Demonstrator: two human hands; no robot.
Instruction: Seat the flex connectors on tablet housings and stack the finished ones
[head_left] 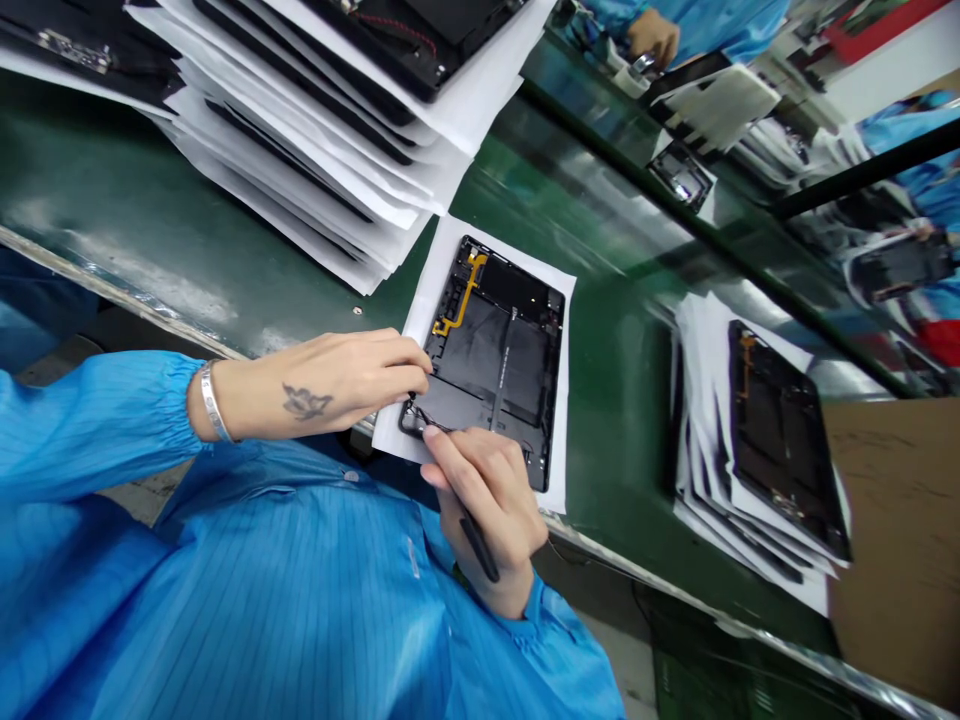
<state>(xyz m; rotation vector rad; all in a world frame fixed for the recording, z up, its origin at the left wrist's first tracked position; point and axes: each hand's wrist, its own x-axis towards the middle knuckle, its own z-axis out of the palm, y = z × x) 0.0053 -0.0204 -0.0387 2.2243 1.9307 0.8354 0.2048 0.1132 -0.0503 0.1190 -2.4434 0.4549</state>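
Open black tablet housing (491, 350) lying flat on a white paper sheet (480, 340), in the middle of a green desk (600, 300) with a metal edge strip (150, 290), the housing's bare back showing an orange flex cable (461, 295) along one side and a thin dark wire (435, 425) at the corner nearest the body. Any small print on the parts too tiny to read. Left hand (337, 385) reaching in from the left, fingers (409, 355) curled and closed over the housing's edge, a silver bangle (214, 402) on the wrist and a dark flower-like tattoo (307, 402) on the back of the forearm. Right hand (487, 510) coming up from below, a black pen-shaped tool (480, 545) pinched among the fingers with its end pointing back toward the sleeve, the fingertips (435, 435) down on the wire at the corner. Blue striped smock (225, 600) filling the lower left. Beyond the sheet, two stacks of similar housings interleaved with white paper: one (300, 130) at the upper left, one (750, 450) at the right beside a brown cardboard sheet (900, 540). At the top, across a dark rail (712, 140), a co-worker's hand (652, 35) in a blue sleeve, near further housings on white paper.
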